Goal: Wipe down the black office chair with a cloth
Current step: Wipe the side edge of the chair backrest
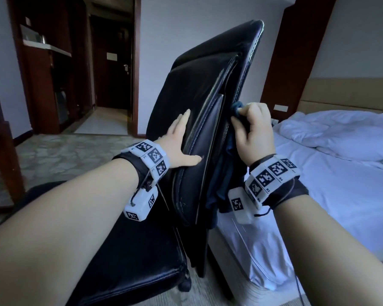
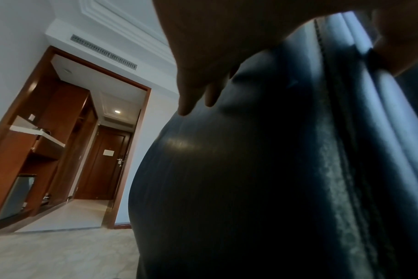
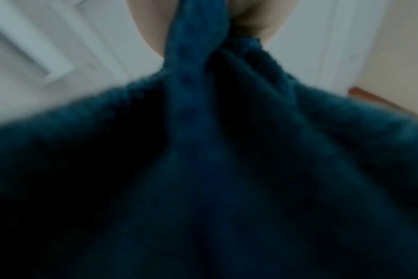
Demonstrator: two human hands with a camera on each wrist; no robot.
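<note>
Behind chair (image 1: 208, 111), bed (image 1: 341, 173); doorway (image 1: 113, 62) left

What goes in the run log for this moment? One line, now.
left hand: flat on chair backrest front | right hand: grips cloth at backrest edge | stage: wiping backrest

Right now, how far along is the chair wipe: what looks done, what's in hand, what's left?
Done: I can't tell; no surface visibly reads as wiped. In hand: the right hand grips the dark blue cloth against the edge of the backrest, while the left hand lies flat on its padded face, steadying it. Left: probably the backrest's face and the seat, which the cloth isn't touching.
</note>
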